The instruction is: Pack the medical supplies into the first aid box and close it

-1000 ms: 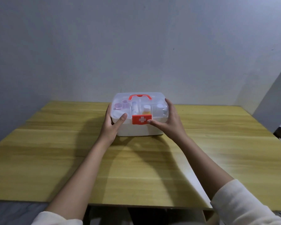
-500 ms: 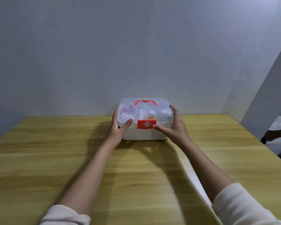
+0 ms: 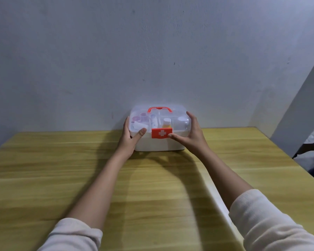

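The first aid box (image 3: 158,144) stands at the far edge of the wooden table (image 3: 43,178), against the wall. Its clear lid (image 3: 170,113) is down, with a red handle (image 3: 159,109) on top and a red latch (image 3: 162,133) bearing a white cross on the front. Through the lid I see small bottles and containers, one of them orange (image 3: 166,124). My left hand (image 3: 130,138) grips the box's left side, thumb on the front. My right hand (image 3: 190,135) holds the right side, thumb tip touching the latch.
A pale wall rises right behind the box. A white slanted panel (image 3: 301,109) stands at the right, beyond the table's right edge, with dark shapes (image 3: 312,149) on the floor past it. Both my forearms stretch across the table's middle.
The box has slid away from me to the table's far edge by the wall, both hands still on its sides. The view has tilted upward and shows more wall.
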Demonstrator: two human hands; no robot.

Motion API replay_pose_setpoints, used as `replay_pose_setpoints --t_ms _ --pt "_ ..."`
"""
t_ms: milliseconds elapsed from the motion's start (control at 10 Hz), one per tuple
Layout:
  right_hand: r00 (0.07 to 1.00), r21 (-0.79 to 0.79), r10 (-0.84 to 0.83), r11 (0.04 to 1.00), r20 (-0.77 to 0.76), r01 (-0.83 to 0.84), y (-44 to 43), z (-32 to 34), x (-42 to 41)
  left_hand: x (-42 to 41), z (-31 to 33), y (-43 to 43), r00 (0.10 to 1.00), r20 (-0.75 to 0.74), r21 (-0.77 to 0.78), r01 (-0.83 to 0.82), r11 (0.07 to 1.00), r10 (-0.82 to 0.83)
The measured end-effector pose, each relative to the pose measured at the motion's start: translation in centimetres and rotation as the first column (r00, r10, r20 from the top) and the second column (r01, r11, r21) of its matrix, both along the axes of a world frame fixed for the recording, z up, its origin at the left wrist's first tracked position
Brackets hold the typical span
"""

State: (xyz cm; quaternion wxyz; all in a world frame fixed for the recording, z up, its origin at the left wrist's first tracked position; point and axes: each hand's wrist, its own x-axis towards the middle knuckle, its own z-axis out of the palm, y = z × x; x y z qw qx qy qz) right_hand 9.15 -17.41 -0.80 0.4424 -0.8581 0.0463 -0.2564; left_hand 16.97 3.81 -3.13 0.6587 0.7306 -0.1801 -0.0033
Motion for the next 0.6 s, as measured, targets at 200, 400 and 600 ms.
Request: replay_pose_setpoints --t_ms 200,400,600 --pt "1.0 -0.001 0.006 1.0 -0.016 -0.006 0.1 -0.2 -0.1 -0.1 0.2 -0.2 1.0 0.008 0.052 -0.012 0.999 0.012" --pt "0.995 0.02 -0.011 1.0 -0.096 0.013 0.3 -0.3 -0.6 -0.4 0.4 -0.4 0.996 0.02 0.181 -0.088 0.98 0.086" --pt "0.975 -0.097 -0.026 0.995 -0.221 0.005 0.3 -2.9 -3.1 -3.1 -2.5 1.0 0.987 -0.076 0.567 -0.072 0.821 0.139"
